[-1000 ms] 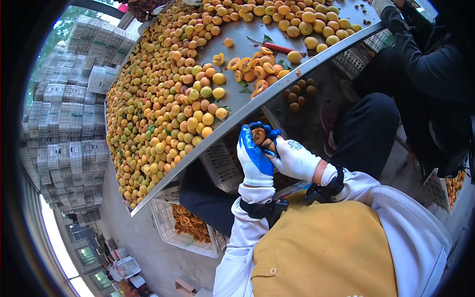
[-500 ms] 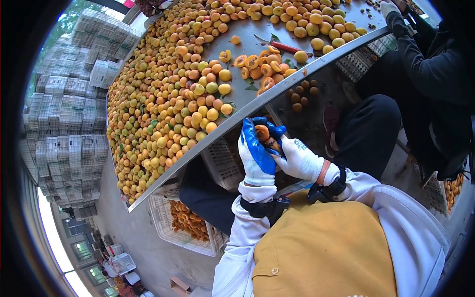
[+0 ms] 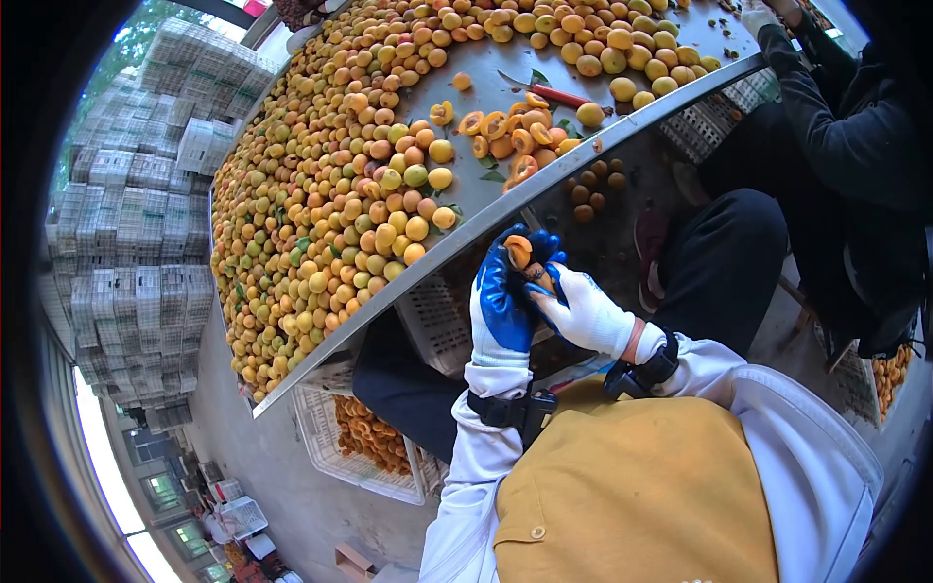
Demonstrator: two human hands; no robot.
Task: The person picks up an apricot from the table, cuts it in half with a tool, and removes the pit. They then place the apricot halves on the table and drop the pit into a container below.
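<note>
Outdoor sorting yard, stacked crates (image 3: pixel 136 223) far left. Metal counter (image 3: pixel 583 146) heaped with apricots (image 3: pixel 330 214); cut halves (image 3: pixel 505 131) and a red-handled knife (image 3: pixel 544 92) lie far right. Both gloved hands sit below the near counter edge. Left hand (image 3: pixel 503 311) grips a split apricot (image 3: pixel 518 251), closed around it. Right hand (image 3: pixel 583 313) touches it from the right, fingers pinched at the opening. A crate of halves (image 3: pixel 369 437) sits below, near left.
</note>
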